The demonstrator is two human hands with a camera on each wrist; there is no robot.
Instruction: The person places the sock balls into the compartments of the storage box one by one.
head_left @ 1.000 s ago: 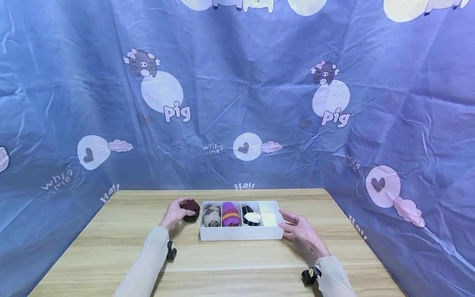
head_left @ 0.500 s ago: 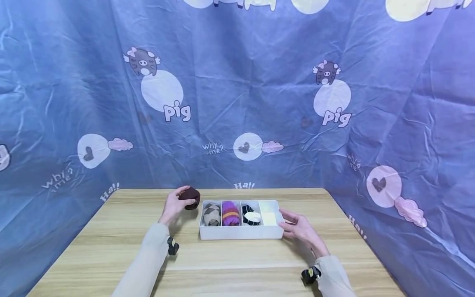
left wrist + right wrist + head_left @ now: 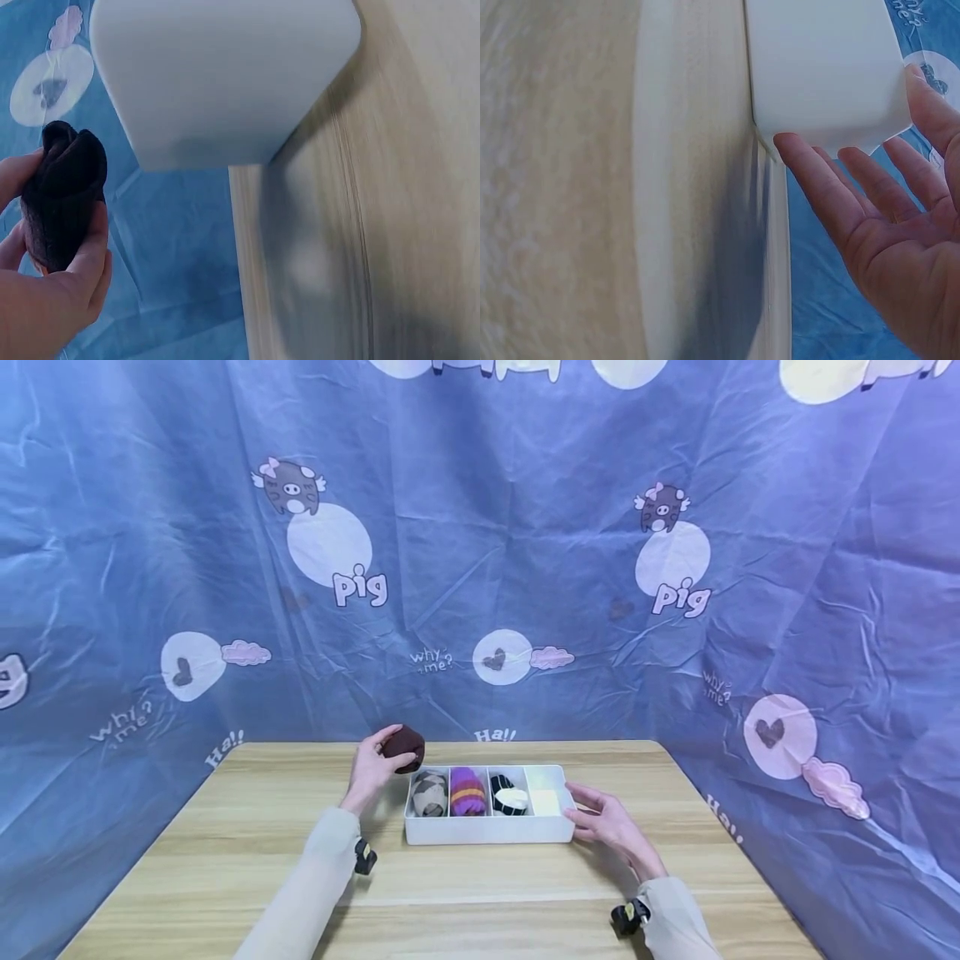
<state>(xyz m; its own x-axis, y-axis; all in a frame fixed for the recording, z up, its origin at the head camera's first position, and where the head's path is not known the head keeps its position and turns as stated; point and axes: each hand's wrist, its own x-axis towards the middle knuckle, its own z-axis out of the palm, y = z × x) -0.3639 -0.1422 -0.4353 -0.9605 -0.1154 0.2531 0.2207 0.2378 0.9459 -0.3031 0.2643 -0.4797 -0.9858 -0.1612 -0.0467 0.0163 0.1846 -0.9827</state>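
My left hand (image 3: 367,774) holds a rolled dark brown sock (image 3: 403,748) between thumb and fingers, raised at the back left corner of a white divided box (image 3: 487,832). In the left wrist view the sock (image 3: 66,199) shows its folded-over top beside the box end (image 3: 225,82). Inside the box, from the left, sit a grey-beige argyle sock roll (image 3: 430,795), a purple and orange striped one (image 3: 467,795) and a black and white one (image 3: 510,798). The rightmost compartment holds nothing. My right hand (image 3: 613,828) touches the box's right end with extended fingertips, as the right wrist view shows.
A light wood-grain table (image 3: 465,902) bears the box near its far side. Blue cloth (image 3: 510,577) with pig prints hangs behind the table and along both sides. Each sleeve carries a black wrist camera (image 3: 364,857).
My left hand has lifted the brown sock off the table, then carried it back and to the right, up to the box's left rear corner. The right hand has stayed at the box.
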